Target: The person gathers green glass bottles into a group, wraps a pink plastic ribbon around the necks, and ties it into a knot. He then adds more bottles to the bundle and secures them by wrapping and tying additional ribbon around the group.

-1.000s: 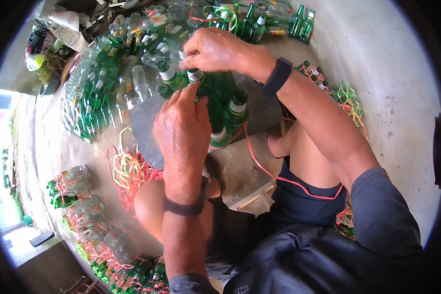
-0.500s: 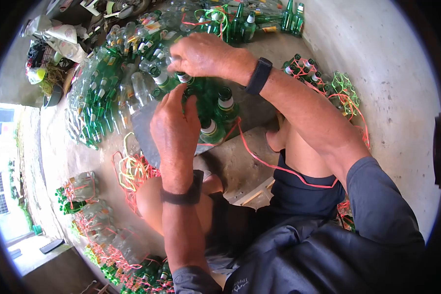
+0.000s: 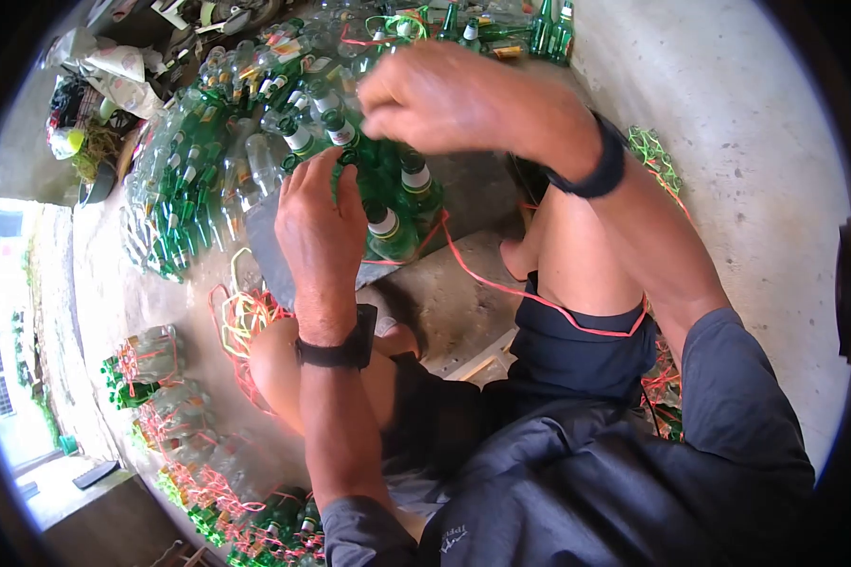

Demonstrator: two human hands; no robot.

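Note:
My left hand (image 3: 320,222) is closed around the neck of a green glass bottle (image 3: 348,157), fingers and thumb on either side of it. Above the bottle cluster my right hand (image 3: 435,94) is raised, its fingers curled together and blurred; whatever they hold cannot be made out. Several green bottles with white neck labels stand upright close together, one nearest me (image 3: 388,231) and another beside it (image 3: 418,180). Red plastic twine (image 3: 473,271) passes low along the cluster and trails over my right thigh. Beneath the bottles lies a grey slab (image 3: 267,248).
A heap of green and clear bottles (image 3: 194,170) lies to the left and back. Tied bundles of bottles (image 3: 175,406) line the floor at lower left. Tangled red and yellow twine (image 3: 246,317) lies by my left knee. A concrete wall (image 3: 728,123) rises on the right.
My right hand has moved right and slightly up, away from the left hand. My left hand stays at the bottle neck. The whole view has shifted a little.

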